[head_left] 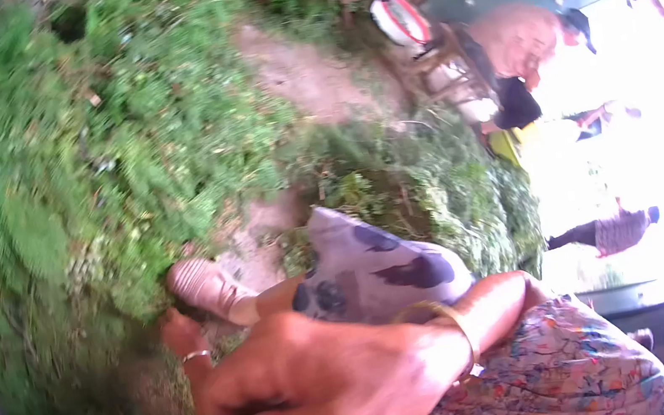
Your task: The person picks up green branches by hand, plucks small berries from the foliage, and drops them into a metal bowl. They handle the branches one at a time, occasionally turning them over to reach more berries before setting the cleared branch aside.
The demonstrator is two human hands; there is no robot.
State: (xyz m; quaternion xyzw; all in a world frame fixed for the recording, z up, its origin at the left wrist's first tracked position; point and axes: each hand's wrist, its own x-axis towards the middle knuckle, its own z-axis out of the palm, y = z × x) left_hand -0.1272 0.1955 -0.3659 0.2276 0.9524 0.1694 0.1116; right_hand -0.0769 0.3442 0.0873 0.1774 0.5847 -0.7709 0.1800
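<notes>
Our bangled hand, left or right unclear, was bent, perhaps for reach; we couldn't tell its grip. Greenery lay on the ground beside a shoe.

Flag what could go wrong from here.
1. The silver-coloured ring on the bare hand might snag in the leafy green plants, as the ringed finger hangs close by.
2. The pink ribbed shoe is right against the greenery, so it could crush stems.
3. Blur and a sideways view could hide a poor grip.
</notes>
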